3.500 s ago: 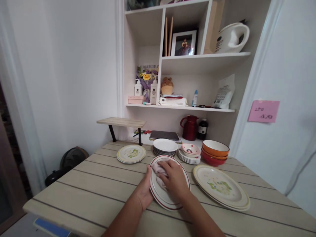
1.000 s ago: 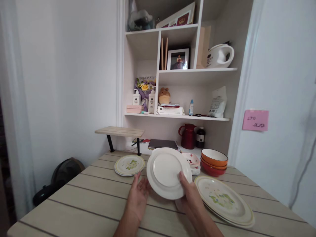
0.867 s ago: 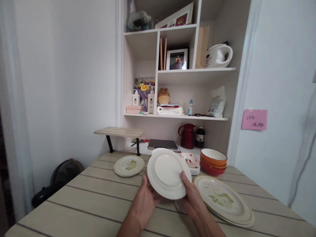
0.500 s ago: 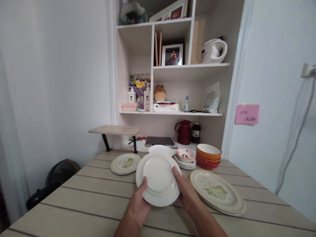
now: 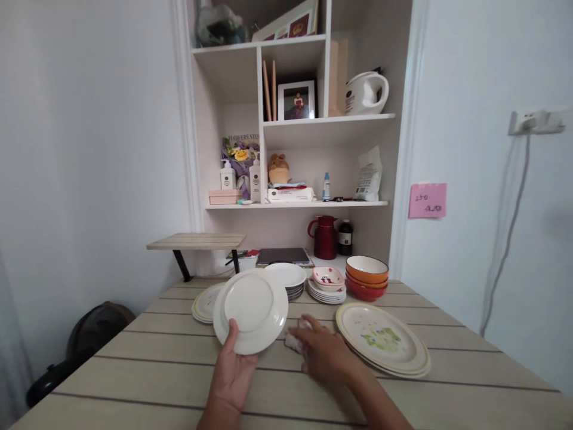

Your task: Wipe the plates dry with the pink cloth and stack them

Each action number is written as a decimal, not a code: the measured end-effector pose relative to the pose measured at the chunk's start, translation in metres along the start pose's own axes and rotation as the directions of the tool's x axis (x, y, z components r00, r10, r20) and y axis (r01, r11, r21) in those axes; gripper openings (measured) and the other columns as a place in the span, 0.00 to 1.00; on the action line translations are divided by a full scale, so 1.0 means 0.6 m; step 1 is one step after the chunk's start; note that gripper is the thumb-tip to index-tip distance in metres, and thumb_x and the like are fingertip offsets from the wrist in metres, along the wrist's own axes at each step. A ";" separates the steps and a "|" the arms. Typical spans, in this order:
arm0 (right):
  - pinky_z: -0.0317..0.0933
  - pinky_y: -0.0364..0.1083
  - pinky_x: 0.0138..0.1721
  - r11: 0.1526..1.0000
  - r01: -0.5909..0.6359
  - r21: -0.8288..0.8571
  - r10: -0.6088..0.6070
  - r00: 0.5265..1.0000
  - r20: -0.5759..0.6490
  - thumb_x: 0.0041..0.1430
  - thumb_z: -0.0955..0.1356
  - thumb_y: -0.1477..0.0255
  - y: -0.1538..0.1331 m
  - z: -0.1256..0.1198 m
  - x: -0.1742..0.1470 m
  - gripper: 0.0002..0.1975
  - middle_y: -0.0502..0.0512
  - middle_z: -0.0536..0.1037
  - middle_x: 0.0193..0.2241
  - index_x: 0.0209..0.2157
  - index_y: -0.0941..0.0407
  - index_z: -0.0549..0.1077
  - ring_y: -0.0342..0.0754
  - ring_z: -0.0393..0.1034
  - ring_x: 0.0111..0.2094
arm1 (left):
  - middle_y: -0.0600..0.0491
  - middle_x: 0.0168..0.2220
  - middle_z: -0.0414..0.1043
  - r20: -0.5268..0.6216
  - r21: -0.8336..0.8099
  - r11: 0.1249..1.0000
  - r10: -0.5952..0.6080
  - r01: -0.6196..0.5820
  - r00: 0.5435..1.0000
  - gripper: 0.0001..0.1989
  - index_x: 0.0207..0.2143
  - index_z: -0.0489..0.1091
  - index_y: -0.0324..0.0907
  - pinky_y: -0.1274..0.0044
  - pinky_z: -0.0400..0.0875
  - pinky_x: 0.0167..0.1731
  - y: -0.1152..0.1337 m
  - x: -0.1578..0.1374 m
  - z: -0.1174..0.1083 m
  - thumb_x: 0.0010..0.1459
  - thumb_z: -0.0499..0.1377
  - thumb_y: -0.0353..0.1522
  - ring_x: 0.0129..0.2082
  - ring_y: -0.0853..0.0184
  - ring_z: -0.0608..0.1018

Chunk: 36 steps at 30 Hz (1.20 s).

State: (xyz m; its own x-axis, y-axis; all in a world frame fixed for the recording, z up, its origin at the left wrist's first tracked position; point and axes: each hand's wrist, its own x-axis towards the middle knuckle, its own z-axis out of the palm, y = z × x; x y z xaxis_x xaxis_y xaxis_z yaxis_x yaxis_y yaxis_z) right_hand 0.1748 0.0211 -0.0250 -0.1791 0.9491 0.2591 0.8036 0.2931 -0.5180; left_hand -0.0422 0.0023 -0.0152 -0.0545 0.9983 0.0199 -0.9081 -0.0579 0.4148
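My left hand (image 5: pixel 235 367) grips the lower edge of a white plate (image 5: pixel 250 307), thumb on the near face and fingers behind. The plate is tilted up off the table, and a raised ring shows on the face toward me. My right hand (image 5: pixel 324 352), slightly blurred, is low over the table with its fingers closed round a crumpled white cloth or tissue (image 5: pixel 294 343). Just right of that hand lie large oval plates (image 5: pixel 382 337) with a green floral print, stacked. Behind the held plate, smaller floral plates (image 5: pixel 203 304) are partly hidden.
At the back stand a stack of white plates (image 5: pixel 286 275), small dishes (image 5: pixel 327 279) on white saucers, and orange and red bowls (image 5: pixel 366 278). Behind them are a red jug (image 5: pixel 324 237) and a dark bottle (image 5: pixel 345 237). A small raised wooden shelf (image 5: pixel 197 241) occupies the back left.
My right hand has let go of the plate and moved down to the cloth on the table. My left hand keeps the plate, now further left. The view has turned slightly right.
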 end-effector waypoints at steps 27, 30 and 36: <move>0.54 0.58 0.54 0.959 0.246 0.144 -0.110 0.785 -0.610 0.64 0.61 0.64 -0.033 -0.036 0.019 0.17 0.56 0.76 0.50 0.49 0.47 0.76 0.57 0.65 0.52 | 0.38 0.47 0.77 0.267 0.484 0.795 -0.533 0.366 0.803 0.19 0.52 0.71 0.34 0.61 0.61 0.57 -0.040 -0.041 -0.010 0.59 0.60 0.33 0.54 0.52 0.74; 0.53 0.57 0.52 0.950 0.308 0.053 -0.258 0.867 -0.427 0.65 0.61 0.64 -0.068 -0.032 0.004 0.17 0.53 0.77 0.51 0.51 0.44 0.74 0.56 0.65 0.51 | 0.40 0.44 0.79 0.241 0.443 0.806 -0.530 0.393 0.813 0.18 0.49 0.73 0.37 0.61 0.62 0.56 -0.047 -0.035 -0.011 0.56 0.62 0.32 0.51 0.53 0.76; 0.52 0.53 0.53 0.849 0.529 -0.006 -0.524 0.839 -0.148 0.64 0.63 0.69 -0.141 -0.009 -0.019 0.16 0.47 0.77 0.49 0.51 0.40 0.73 0.51 0.65 0.51 | 0.47 0.38 0.81 0.211 0.381 0.869 -0.414 0.315 0.885 0.08 0.34 0.78 0.39 0.65 0.65 0.55 -0.064 -0.017 -0.026 0.48 0.67 0.27 0.46 0.56 0.78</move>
State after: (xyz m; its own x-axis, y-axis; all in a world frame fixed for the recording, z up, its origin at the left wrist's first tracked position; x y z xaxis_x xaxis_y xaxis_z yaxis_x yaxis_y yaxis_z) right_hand 0.1120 -0.0153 0.0203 -0.4873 0.6256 0.6092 0.5904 0.7501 -0.2980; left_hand -0.0132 -0.0059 -0.0455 0.4153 0.9089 0.0384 -0.6485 0.2662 0.7132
